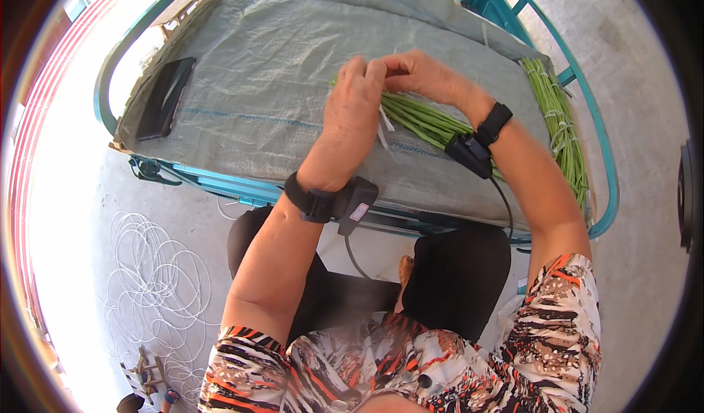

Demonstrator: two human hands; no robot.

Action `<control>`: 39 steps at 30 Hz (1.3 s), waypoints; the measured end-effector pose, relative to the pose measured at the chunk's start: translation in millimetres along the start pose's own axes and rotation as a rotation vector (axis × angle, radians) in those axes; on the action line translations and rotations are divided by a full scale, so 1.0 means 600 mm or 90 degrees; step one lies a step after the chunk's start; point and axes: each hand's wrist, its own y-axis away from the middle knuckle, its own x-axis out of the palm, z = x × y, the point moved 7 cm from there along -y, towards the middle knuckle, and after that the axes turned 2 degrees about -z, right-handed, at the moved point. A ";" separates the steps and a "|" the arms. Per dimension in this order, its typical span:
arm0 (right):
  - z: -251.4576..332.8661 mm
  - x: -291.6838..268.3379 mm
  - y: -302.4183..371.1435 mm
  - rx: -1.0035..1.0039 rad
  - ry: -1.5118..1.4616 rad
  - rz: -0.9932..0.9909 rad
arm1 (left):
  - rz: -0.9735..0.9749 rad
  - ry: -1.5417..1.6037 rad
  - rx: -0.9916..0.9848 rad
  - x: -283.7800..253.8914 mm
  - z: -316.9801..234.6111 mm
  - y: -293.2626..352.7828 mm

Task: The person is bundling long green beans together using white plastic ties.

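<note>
A bundle of long thin green stalks (429,121) lies across the grey woven sheet (249,76). My left hand (353,109) is over the bundle's left end, fingers bent and pressed together; a bit of green shows past its far-left side. Close against it, my right hand (422,74) pinches thumb and fingers together at the left fingertips. What either pinch holds is hidden. A white tie strip (386,118) hangs from the bundle beside my left hand. The bundle's right part passes under my right wrist, partly covered by a black strapped device (469,155).
Another tied bundle of green stalks (555,123) lies along the sheet's right edge. A dark flat phone-like object (167,98) rests at the left. Teal metal rails (603,149) border the cart. Loose white cord coils (158,281) lie on the floor at lower left.
</note>
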 end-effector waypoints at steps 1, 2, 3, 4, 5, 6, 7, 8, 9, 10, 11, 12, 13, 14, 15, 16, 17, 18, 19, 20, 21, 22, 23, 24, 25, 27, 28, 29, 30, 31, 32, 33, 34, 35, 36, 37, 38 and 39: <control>0.004 0.002 0.000 -0.005 0.022 0.001 | -0.001 0.025 -0.046 -0.002 0.008 0.001; 0.009 0.005 0.001 -0.009 0.043 0.002 | 0.000 0.024 -0.047 -0.003 0.007 0.002; 0.011 0.009 0.002 -0.009 0.041 0.002 | -0.001 0.000 -0.080 -0.005 0.013 0.002; 0.014 0.010 0.005 -0.007 0.040 -0.017 | -0.003 -0.024 -0.112 -0.007 0.019 0.004; 0.016 0.011 0.009 -0.005 0.039 -0.036 | -0.002 -0.024 -0.113 -0.006 0.021 0.004; 0.019 0.016 0.011 -0.005 0.037 -0.035 | 0.017 -0.032 -0.118 -0.001 0.024 0.004; 0.044 0.012 0.014 -0.083 0.194 -0.102 | 0.037 -0.039 -0.122 0.003 0.027 0.005; 0.065 0.011 0.019 -0.162 0.350 -0.169 | 0.039 -0.039 -0.123 0.003 0.027 0.005; 0.064 0.012 0.017 -0.161 0.348 -0.169 | 0.031 -0.037 -0.116 0.001 0.026 0.004; 0.061 0.010 0.017 -0.163 0.294 -0.172 | 0.022 -0.034 -0.109 0.000 0.024 0.004; 0.058 0.008 0.016 -0.165 0.240 -0.175 | 0.023 -0.034 -0.108 0.001 0.025 0.004; 0.055 0.007 0.015 -0.164 0.240 -0.176 | 0.029 -0.035 -0.094 0.002 0.024 0.004; 0.044 0.006 0.012 -0.129 0.172 -0.146 | 0.034 -0.036 -0.079 0.003 0.022 0.004; 0.033 0.008 0.010 -0.094 0.104 -0.115 | 0.034 -0.036 -0.079 0.004 0.023 0.005; 0.030 0.006 0.011 -0.094 0.104 -0.116 | 0.017 -0.019 -0.069 0.003 0.022 0.006; 0.029 0.006 0.012 -0.084 0.082 -0.110 | 0.001 -0.002 -0.059 0.000 0.020 0.006; 0.027 0.007 0.012 -0.073 0.059 -0.105 | 0.002 -0.002 -0.059 0.000 0.020 0.006; 0.026 0.004 0.011 -0.072 0.059 -0.106 | 0.000 0.001 -0.056 -0.001 0.019 0.007; 0.027 0.004 0.009 -0.075 0.056 -0.091 | -0.002 0.003 -0.054 -0.003 0.017 0.007; 0.028 0.005 0.008 -0.078 0.053 -0.077 | -0.002 0.002 -0.054 -0.005 0.015 0.007; 0.028 0.003 0.009 -0.077 0.053 -0.077 | -0.002 0.001 -0.049 -0.007 0.012 0.006; 0.028 0.005 0.008 -0.040 0.049 -0.058 | -0.003 -0.002 -0.044 -0.009 0.012 0.006; 0.025 0.008 0.007 -0.003 0.045 -0.039 | -0.002 -0.002 -0.045 -0.010 0.012 0.007; 0.024 0.010 0.006 -0.003 0.044 -0.038 | -0.005 -0.007 -0.049 -0.011 0.014 0.007; 0.024 0.010 0.007 -0.001 0.042 -0.043 | -0.008 -0.011 -0.053 -0.012 0.015 0.007; 0.024 0.013 0.008 0.002 0.039 -0.048 | 0.001 -0.002 -0.086 -0.010 0.019 0.007; 0.029 0.012 0.010 -0.015 0.070 -0.066 | 0.009 0.006 -0.118 -0.008 0.024 0.008; 0.034 0.012 0.011 -0.032 0.101 -0.084 | 0.009 0.006 -0.119 -0.007 0.024 0.009; 0.036 0.016 0.012 -0.032 0.101 -0.083 | 0.003 0.005 -0.127 -0.006 0.026 0.011; 0.056 0.012 0.016 -0.112 0.278 -0.144 | -0.003 0.003 -0.135 -0.007 0.028 0.012; 0.078 0.014 0.021 -0.192 0.455 -0.205 | -0.003 0.001 -0.135 -0.007 0.030 0.012; 0.083 0.012 0.019 -0.194 0.454 -0.205 | 0.002 0.003 -0.132 -0.008 0.031 0.013; 0.107 0.014 0.024 -0.268 0.537 -0.229 | 0.008 0.006 -0.129 -0.008 0.030 0.013; 0.125 0.018 0.031 -0.343 0.619 -0.253 | 0.010 0.006 -0.130 -0.010 0.028 0.014; 0.121 0.016 0.029 -0.343 0.617 -0.252 | 0.037 -0.001 -0.140 -0.008 0.028 0.014; 0.110 0.011 0.025 -0.326 0.618 -0.245 | 0.063 -0.006 -0.147 -0.004 0.027 0.015; 0.099 0.006 0.023 -0.310 0.619 -0.239 | 0.063 -0.004 -0.145 -0.002 0.023 0.016; 0.091 0.002 0.025 -0.308 0.621 -0.240 | 0.068 -0.021 -0.123 0.001 0.014 0.016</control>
